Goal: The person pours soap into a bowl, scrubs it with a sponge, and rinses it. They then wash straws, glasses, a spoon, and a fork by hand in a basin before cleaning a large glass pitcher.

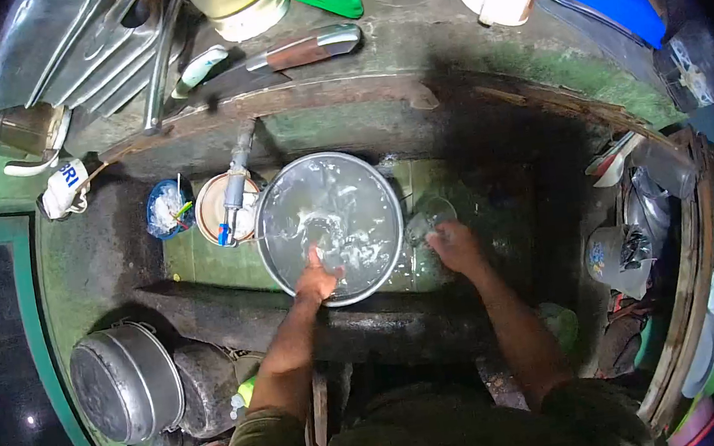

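A round metal basin [328,217] full of water stands on the green tiled floor of the washing area, its surface rippled. Over the basin's near edge is my left hand [318,278], its fingertips at the water; whether it holds anything is hidden. To the right of the basin, my right hand [455,245] is closed on a clear glass [434,217], which is tilted. A grey tap [236,193] with a blue part reaches down at the basin's left, and a thin stream runs from it into the basin.
Left of the tap are a round container [212,206] and a blue bowl [165,223] with white stuff. A large metal pot [124,383] lies at the lower left. Knives [294,52] rest on the back ledge. Plastic bags [621,259] and dishes are at the right.
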{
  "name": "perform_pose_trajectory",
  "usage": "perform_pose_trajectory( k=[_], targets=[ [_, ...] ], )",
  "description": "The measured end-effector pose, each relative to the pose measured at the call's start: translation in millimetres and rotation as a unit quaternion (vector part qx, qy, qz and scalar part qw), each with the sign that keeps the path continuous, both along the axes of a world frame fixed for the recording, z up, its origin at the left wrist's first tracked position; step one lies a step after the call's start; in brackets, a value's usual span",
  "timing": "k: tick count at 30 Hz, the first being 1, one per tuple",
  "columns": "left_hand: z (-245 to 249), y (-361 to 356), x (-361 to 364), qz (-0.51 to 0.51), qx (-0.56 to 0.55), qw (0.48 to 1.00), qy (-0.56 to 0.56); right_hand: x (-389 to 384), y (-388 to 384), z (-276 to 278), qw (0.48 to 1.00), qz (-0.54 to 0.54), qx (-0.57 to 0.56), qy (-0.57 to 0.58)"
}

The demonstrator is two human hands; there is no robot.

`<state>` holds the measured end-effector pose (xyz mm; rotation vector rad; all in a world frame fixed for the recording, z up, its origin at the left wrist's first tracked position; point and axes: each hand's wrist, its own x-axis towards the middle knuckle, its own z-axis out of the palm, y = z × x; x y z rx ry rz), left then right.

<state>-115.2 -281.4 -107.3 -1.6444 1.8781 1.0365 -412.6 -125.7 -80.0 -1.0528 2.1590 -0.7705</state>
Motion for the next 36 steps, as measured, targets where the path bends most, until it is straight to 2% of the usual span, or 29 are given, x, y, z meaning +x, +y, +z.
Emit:
perform_pose_trajectory(
  k=[2, 3, 5, 6, 8, 10, 11, 12, 13, 15, 16, 19, 21, 22, 24, 25, 27, 28, 29, 30, 31, 32, 33, 34, 35, 36],
  targets=[
    [-13, -8, 11, -0.02, -0.034, 0.999, -0.009, 9, -30, 40, 0.996, 0.045, 0.053, -0.058],
    [-21, -9, 16, -0.002, -0.066, 0.998, 0.012, 10, -42, 40, 0.996, 0.044, 0.052, -0.056],
    [-32, -10, 22, 0.016, -0.109, 0.994, 0.027, 11, -66, 37, 0.991, 0.095, -0.041, -0.083],
    [-33, -14, 23, 0.034, -0.15, 0.987, 0.038, 15, -79, 40, 0.991, 0.095, -0.044, -0.081],
    [-23, -20, 26, 0.069, -0.123, 0.99, 0.015, 33, -101, 45, 0.966, 0.088, 0.049, -0.239],
    [-40, -27, 42, 0.055, -0.235, 0.97, 0.042, 50, -115, 18, 0.934, 0.082, 0.099, -0.333],
    [-33, -30, 46, 0.073, -0.225, 0.968, 0.082, 58, -118, -25, 0.909, 0.046, 0.146, -0.387],
    [-28, -30, 51, 0.072, -0.226, 0.968, 0.082, 70, -123, -27, 0.877, 0.01, 0.192, -0.44],
    [-23, -27, 54, 0.064, -0.242, 0.962, 0.105, 74, -123, -29, 0.877, 0.009, 0.19, -0.441],
    [-9, -20, 56, 0.054, -0.248, 0.959, 0.123, 83, -120, -21, 0.833, -0.065, 0.26, -0.485],
    [-5, -13, 59, 0.041, -0.277, 0.944, 0.177, 85, -120, -34, 0.832, -0.067, 0.259, -0.486],
    [3, 14, 62, 0.05, -0.272, 0.934, 0.225, 96, -123, -77, 0.805, -0.121, 0.228, -0.534],
    [3, 25, 58, 0.082, -0.209, 0.941, 0.252, 99, -130, -94, 0.846, -0.205, 0.189, -0.455],
    [1, 29, 55, 0.128, -0.144, 0.943, 0.272, 97, -125, -93, 0.848, -0.209, 0.188, -0.45],
    [-42, 30, 51, 0.201, -0.02, 0.892, 0.404, 91, -105, -85, 0.868, -0.17, 0.07, -0.462],
    [-36, 34, 39, 0.198, -0.014, 0.89, 0.411, 91, -92, -56, 0.87, -0.176, 0.069, -0.455],
    [-1, 40, -3, 0.247, 0.064, 0.792, 0.554, 100, -59, 30, 0.727, -0.28, -0.05, -0.625],
    [18, 40, -19, 0.24, 0.073, 0.79, 0.56, 96, -38, 16, 0.73, -0.287, -0.057, -0.617],
    [40, 41, -34, 0.194, 0.036, 0.795, 0.574, 85, -9, -19, 0.625, -0.202, -0.123, -0.744],
    [63, 41, -48, 0.146, -0.003, 0.796, 0.588, 83, 18, -36, 0.498, -0.104, -0.188, -0.84],
    [91, 42, -59, 0.136, 0.006, 0.793, 0.593, 113, 36, 33, 0.57, -0.347, -0.225, -0.71],
    [121, 43, -68, 0.053, -0.006, 0.824, 0.565, 110, 47, 34, 0.569, -0.352, -0.235, -0.704],
    [140, 45, -76, -0.032, -0.021, 0.846, 0.531, 105, 57, 33, 0.481, -0.268, -0.233, -0.801],
    [149, 48, -84, -0.042, -0.017, 0.844, 0.535, 102, 66, 33, 0.383, -0.173, -0.225, -0.879],
    [158, 52, -91, -0.103, -0.056, 0.831, 0.543, 91, 65, 31, 0.355, -0.092, -0.203, -0.908],
    [163, 56, -97, -0.163, -0.098, 0.813, 0.55, 83, 69, 40, 0.358, -0.091, -0.212, -0.905]
  ],
)
